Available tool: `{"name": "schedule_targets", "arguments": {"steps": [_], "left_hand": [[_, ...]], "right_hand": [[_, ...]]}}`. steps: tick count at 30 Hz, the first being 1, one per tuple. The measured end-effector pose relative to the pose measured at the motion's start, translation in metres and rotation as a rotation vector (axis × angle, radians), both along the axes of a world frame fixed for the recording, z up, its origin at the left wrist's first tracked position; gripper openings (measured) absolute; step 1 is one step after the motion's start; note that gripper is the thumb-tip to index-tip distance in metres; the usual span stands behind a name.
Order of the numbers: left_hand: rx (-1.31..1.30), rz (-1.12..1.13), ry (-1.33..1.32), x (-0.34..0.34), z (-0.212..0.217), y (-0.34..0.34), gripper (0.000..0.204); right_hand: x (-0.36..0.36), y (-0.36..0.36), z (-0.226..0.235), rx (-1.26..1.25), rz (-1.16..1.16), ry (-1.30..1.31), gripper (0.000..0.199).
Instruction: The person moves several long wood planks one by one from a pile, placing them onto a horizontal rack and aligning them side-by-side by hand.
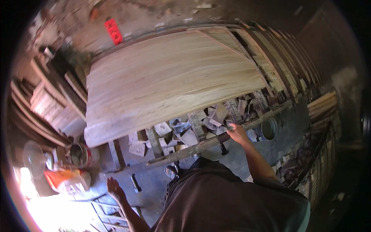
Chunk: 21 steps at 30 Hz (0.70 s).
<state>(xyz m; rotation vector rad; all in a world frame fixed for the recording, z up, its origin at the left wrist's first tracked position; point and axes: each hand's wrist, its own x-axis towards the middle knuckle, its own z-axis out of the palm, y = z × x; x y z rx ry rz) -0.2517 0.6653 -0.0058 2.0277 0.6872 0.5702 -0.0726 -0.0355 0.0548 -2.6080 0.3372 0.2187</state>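
Note:
A wide panel of pale joined boards lies on a rack with notched crossbars and a long front rail. My right hand is above the rail, right of its middle. Its fingers are bent toward the thumb, around something small and dark that I cannot make out. Low on the left, my left hand hangs beside the rail's left end with its fingers stretched out and nothing in it. Neither hand touches the panel.
Wood offcuts fill the space under the panel. Bolts stick out from the rail toward me. A metal bucket stands at right, another bucket and an orange-white sack at left. Long boards lean at far right.

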Motion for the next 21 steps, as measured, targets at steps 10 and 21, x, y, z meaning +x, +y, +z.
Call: {"name": "schedule_targets", "arguments": {"steps": [10,21], "left_hand": [[0.33,-0.566,0.528,0.077,0.102,-0.25,0.048],[0.153,-0.271,0.743,0.046,0.066,-0.271,0.05]], "right_hand": [[0.153,-0.111,-0.049,-0.052,-0.076,-0.119,0.037],[0.372,-0.171,-0.122,-0.224,-0.213,-0.335,0.052]]}}
